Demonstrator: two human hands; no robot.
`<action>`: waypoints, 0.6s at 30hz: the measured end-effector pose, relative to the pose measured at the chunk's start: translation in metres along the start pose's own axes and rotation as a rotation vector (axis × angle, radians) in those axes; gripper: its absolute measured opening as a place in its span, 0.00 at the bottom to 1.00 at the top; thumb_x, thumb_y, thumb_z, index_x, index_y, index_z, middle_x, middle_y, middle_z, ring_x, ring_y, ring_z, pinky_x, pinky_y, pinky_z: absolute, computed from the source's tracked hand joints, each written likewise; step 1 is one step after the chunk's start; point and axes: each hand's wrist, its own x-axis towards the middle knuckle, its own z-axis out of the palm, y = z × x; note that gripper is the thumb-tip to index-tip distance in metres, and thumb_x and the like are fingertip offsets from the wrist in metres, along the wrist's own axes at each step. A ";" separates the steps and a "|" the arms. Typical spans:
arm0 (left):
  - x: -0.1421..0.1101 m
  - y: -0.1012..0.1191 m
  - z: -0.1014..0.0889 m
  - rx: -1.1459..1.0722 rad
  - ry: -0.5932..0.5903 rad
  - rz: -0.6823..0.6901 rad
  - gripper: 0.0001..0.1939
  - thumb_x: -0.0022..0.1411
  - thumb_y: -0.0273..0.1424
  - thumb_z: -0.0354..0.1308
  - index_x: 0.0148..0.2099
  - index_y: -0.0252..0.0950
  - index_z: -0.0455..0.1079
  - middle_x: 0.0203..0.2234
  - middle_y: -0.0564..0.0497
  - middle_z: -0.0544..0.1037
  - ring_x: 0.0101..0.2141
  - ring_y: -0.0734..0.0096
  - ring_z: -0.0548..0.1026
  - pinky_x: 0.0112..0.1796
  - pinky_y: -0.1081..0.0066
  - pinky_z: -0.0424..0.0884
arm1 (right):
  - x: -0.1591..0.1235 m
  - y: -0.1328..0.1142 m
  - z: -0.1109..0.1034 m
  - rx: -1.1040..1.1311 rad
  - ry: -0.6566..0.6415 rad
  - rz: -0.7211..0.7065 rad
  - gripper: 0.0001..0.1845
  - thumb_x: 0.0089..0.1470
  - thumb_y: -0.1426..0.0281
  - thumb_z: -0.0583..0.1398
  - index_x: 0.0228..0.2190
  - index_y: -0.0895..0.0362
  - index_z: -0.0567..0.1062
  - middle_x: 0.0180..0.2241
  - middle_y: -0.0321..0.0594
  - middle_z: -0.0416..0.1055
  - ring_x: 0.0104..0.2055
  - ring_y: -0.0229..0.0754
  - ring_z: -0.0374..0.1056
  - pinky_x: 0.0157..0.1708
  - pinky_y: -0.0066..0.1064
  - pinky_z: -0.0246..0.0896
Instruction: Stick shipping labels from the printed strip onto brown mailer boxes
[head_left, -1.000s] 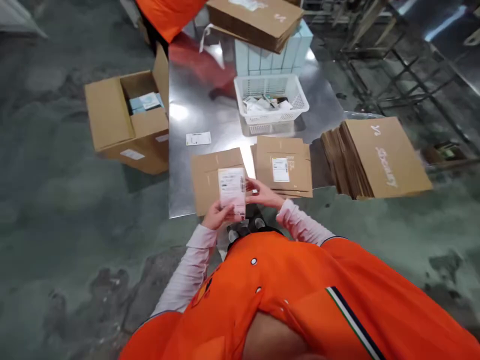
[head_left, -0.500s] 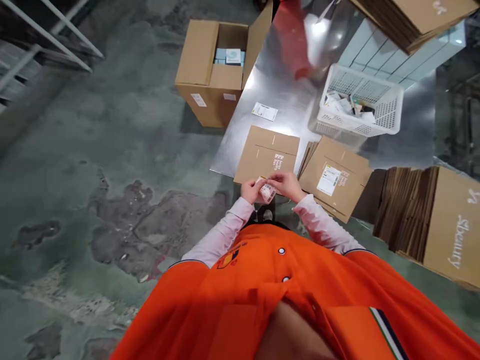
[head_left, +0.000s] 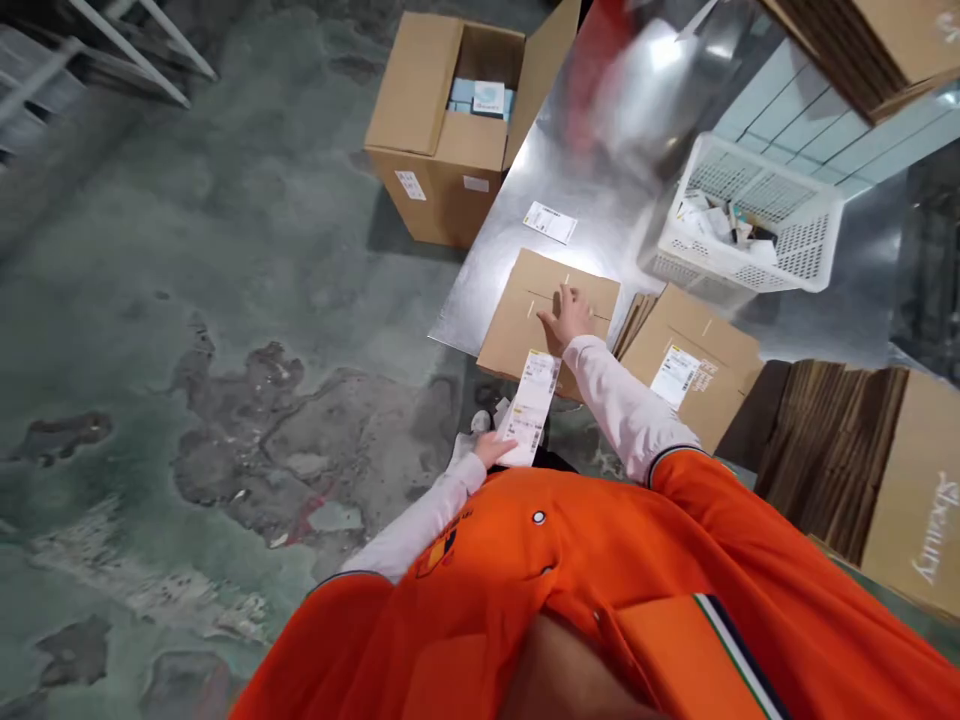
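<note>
My left hand [head_left: 491,449] is closed on the lower end of a strip of printed shipping labels [head_left: 531,405], which hangs unfolded between my body and the table's near edge. The strip's upper end overlaps the near edge of a flat cardboard carton [head_left: 517,310] on the metal table. Over that carton, my right hand [head_left: 571,318] is open with fingers apart; its fingertips seem to touch the cardboard. Beside it, on the right, lies another stack of flat cartons [head_left: 716,345] whose top one bears a white label [head_left: 675,376].
A loose label [head_left: 550,222] lies on the metal table [head_left: 469,300]. Beyond are a white plastic basket [head_left: 817,240] with small items and a co-worker's blurred red sleeve [head_left: 596,60]. An open carton [head_left: 435,195] stands left, and folded cardboard [head_left: 832,450] stands right.
Both hands were together at the folded labels. The strip now hangs unfolded from my left hand, lower down, while my right hand has let go and moved forward onto the flat carton.
</note>
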 end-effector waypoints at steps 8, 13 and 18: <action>-0.029 0.021 -0.045 0.030 -0.020 0.114 0.26 0.28 0.40 0.75 0.32 0.31 0.78 0.34 0.43 0.82 0.37 0.54 0.79 0.43 0.62 0.75 | -0.085 -0.011 0.003 0.398 -0.039 0.085 0.35 0.63 0.50 0.40 0.54 0.62 0.67 0.60 0.56 0.60 0.65 0.52 0.53 0.61 0.52 0.49; -0.030 0.036 -0.041 0.138 -0.122 0.189 0.29 0.31 0.46 0.74 0.33 0.29 0.79 0.33 0.41 0.82 0.35 0.54 0.80 0.41 0.61 0.75 | -0.120 0.001 -0.016 1.004 -0.521 0.447 0.49 0.48 0.31 0.36 0.31 0.59 0.75 0.30 0.50 0.74 0.32 0.48 0.72 0.31 0.39 0.66; -0.019 0.037 -0.026 0.152 -0.137 0.151 0.32 0.29 0.45 0.75 0.35 0.28 0.78 0.33 0.39 0.81 0.36 0.52 0.80 0.42 0.58 0.75 | -0.107 0.007 -0.032 1.255 -0.365 0.249 0.33 0.39 0.41 0.64 0.35 0.55 0.75 0.34 0.41 0.75 0.36 0.44 0.70 0.36 0.35 0.65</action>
